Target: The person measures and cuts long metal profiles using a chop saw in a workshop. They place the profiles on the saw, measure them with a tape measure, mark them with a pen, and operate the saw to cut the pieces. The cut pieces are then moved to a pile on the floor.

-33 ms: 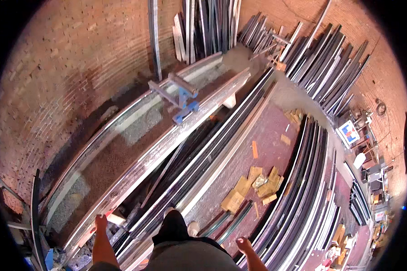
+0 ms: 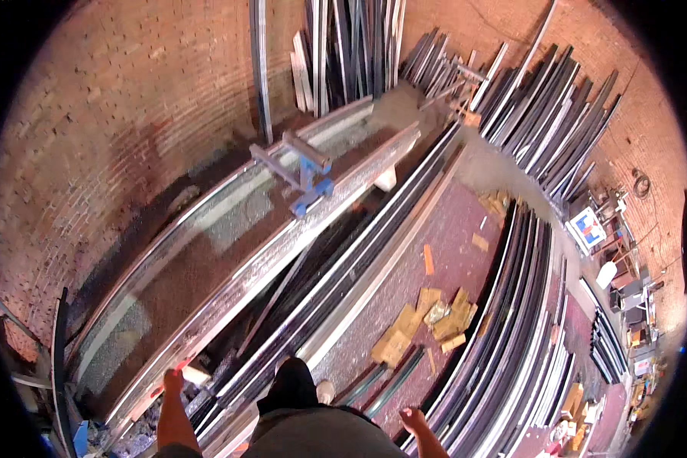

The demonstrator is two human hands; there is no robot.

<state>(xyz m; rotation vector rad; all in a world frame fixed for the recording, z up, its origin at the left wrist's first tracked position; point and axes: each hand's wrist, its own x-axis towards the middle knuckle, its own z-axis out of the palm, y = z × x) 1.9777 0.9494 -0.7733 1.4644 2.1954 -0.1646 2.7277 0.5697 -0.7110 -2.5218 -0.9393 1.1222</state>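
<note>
My left hand (image 2: 173,380), with fingers curled, is beside the near edge of a long pale metal beam (image 2: 237,294). Something red shows at its fingertips, too small to name. Whether the hand touches the beam, I cannot tell. My right hand (image 2: 414,420) hangs low on the right, fingers bent inward, near a bundle of long dark and white bars (image 2: 466,359). Nothing shows in it. Between my arms are my dark-clad knee (image 2: 294,382) and one light shoe (image 2: 326,391). Long dark bars (image 2: 343,282) lie alongside the beam.
A blue clamp-like fixture with grey bars (image 2: 307,179) sits across the beams. Flattened brown cardboard (image 2: 412,320) and green bars (image 2: 389,382) lie on the reddish floor. More long bars (image 2: 549,114) lean against the brick wall (image 2: 114,130). A cluttered bench (image 2: 626,282) stands far right.
My dark-clad knee has risen a little in view, and the left shoe seen before is hidden. Both hands sit slightly lower. The surroundings have shifted only slightly in the picture.
</note>
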